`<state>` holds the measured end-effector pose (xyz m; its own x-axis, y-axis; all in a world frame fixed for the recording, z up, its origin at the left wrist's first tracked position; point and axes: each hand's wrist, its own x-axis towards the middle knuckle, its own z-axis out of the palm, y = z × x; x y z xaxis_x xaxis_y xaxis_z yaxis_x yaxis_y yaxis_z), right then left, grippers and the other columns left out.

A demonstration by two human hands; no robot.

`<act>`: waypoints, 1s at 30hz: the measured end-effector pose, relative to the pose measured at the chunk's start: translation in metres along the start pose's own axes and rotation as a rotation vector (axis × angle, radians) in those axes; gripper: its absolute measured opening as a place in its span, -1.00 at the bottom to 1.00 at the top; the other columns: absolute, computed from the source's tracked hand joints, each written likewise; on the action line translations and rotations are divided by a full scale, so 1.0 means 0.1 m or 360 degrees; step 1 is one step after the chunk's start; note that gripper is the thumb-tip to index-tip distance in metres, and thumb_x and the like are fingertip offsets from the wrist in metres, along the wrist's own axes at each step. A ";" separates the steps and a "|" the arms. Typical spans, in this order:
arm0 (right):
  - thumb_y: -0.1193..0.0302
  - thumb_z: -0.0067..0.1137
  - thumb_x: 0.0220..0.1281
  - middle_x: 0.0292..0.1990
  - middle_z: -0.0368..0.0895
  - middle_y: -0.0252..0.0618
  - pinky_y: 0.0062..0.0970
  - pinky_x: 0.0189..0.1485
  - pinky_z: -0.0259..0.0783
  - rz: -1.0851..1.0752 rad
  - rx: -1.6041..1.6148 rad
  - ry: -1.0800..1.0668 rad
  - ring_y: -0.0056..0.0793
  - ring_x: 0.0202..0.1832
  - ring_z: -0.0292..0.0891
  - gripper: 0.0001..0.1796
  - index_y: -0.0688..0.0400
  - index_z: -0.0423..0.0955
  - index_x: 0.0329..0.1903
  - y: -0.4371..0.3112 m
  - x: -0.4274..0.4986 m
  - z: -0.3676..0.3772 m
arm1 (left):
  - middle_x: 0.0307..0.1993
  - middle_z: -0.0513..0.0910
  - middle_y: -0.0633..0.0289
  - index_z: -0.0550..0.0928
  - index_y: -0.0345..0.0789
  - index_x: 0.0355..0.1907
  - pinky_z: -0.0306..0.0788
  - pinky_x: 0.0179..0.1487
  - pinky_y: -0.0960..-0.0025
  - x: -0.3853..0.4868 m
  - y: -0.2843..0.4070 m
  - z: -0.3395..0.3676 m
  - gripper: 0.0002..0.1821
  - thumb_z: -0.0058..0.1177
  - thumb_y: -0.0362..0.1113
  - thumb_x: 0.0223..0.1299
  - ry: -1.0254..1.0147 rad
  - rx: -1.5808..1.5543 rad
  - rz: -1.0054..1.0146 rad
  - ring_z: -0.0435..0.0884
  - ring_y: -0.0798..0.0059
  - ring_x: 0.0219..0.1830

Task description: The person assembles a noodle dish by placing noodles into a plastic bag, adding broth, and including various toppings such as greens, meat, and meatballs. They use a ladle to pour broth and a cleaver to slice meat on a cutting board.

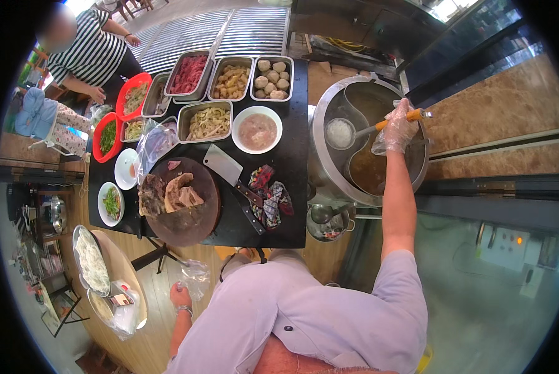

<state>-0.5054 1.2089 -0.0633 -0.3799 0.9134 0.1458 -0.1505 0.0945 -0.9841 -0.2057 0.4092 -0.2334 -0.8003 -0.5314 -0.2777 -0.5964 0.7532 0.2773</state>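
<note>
My right hand (pixel 397 128), in a clear plastic glove, grips the orange handle of a strainer (pixel 340 133) that holds white noodles. The strainer sits in a section of a large divided metal pot (pixel 325 159) of broth. Low at the left, my left hand (pixel 181 295) is closed on a thin clear plastic bag or glove (pixel 197 279). On the black table (pixel 293 154) before me, cooked meat pieces (pixel 179 194) lie on a round chopping board (pixel 186 229). A cleaver (pixel 225 163) rests beside it, its handle near a patterned cloth (pixel 272 201).
Metal trays of raw meat (pixel 189 75), meatballs (pixel 272 79) and sliced food (pixel 209 122) line the table's far side, near a white bowl (pixel 257 130). Red baskets (pixel 106 138) stand left. A person in stripes (pixel 92 46) is beyond them. Noodles (pixel 91 264) lie lower left.
</note>
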 end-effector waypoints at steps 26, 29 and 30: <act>0.10 0.26 0.41 -0.58 0.39 -0.47 -0.52 -0.37 0.30 -0.0676 0.0004 -0.0474 -0.64 -0.49 0.36 -0.64 0.18 0.65 -0.25 -3.29 0.17 0.33 | -0.29 0.76 0.10 0.74 -0.37 -0.07 0.57 -0.15 0.27 -0.11 -0.28 0.14 -0.60 0.36 -0.30 -0.04 -0.0362 -0.0174 0.0004 0.73 0.31 -0.29; 0.10 0.26 0.41 -0.58 0.38 -0.47 -0.52 -0.36 0.31 -0.0770 0.0055 -0.0483 -0.64 -0.48 0.35 -0.64 0.17 0.64 -0.26 -3.49 0.10 0.19 | -0.29 0.76 0.05 0.74 -0.38 -0.08 0.57 -0.10 0.22 -0.16 -0.32 0.14 -0.58 0.37 -0.28 -0.05 -0.0445 -0.0274 -0.0065 0.74 0.23 -0.25; 0.10 0.27 0.41 -0.57 0.38 -0.47 -0.52 -0.35 0.31 -0.0782 0.0080 -0.0464 -0.64 -0.48 0.35 -0.64 0.17 0.64 -0.26 -3.48 0.05 0.12 | -0.29 0.76 0.05 0.74 -0.38 -0.07 0.57 -0.10 0.21 -0.17 -0.33 0.13 -0.57 0.37 -0.27 -0.06 -0.0455 -0.0285 -0.0019 0.74 0.22 -0.26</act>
<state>-0.4658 1.1758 0.2813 -0.4891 0.6193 0.6142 -0.4139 0.4550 -0.7885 -0.1715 0.3987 -0.2501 -0.7585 -0.3905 -0.5217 -0.6274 0.6540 0.4226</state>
